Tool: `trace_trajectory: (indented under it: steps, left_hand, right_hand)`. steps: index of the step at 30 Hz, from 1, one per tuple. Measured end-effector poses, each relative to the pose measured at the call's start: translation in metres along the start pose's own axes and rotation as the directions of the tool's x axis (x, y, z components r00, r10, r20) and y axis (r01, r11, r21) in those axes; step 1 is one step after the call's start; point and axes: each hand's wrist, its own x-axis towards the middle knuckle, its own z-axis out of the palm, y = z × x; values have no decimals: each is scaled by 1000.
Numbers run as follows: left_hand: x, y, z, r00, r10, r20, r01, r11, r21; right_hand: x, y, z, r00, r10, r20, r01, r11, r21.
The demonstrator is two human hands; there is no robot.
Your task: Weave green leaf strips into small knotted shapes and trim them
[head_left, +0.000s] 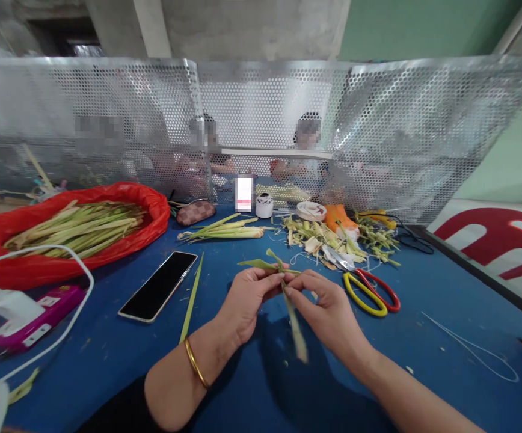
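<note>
Head view: pinching a green leaf strip (296, 334) in the fingertips of the left hand (249, 297) and the right hand (317, 294), both closed on it, above the middle of the blue table (243, 385). Can see scissors (355, 272) just beyond the right hand, with blades reaching into a heap of leaf scraps (315, 240). Crowded on the left by a red bag (159, 210) full of long leaves (80, 222), a purple power strip (60, 304) and a dark-screened phone (158, 287), with a loose leaf (192, 297) beside it. Lined at the back with pale stalks (229, 230), a white can (264, 207) and a tape roll (303, 210). Closed off behind by a perforated metal screen (261, 90), with people (306, 169) beyond. Marked on the right by white arches on a red sign (468, 231); cannot read any word there, nor the small print on the can, tape roll or power strip.
</note>
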Motion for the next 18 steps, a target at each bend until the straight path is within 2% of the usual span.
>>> trace_trajectory:
  steps: [3,4,9,14,18]
  left_hand:
    - [0,2,-3,1000,-2,9,2,1000,14]
    - [0,3,-3,1000,-13,12,13,1000,21]
    - [-1,3,-3,998,-52,44,50,998,47]
    - [-1,0,0,998,6,-57,5,983,185]
    - [1,-1,1,994,64,-89,-38,962,270]
  right_hand:
    - [4,4,-9,989,-91,-113,70,982,-178]
    - [6,6,-12,987,-117,-112,89,969,-229]
    - [10,16,-11,983,-176,46,182,932,-314]
    - [7,10,-10,957,-283,57,280,859,-428]
    - [5,2,-14,948,-308,79,311,844,-438]
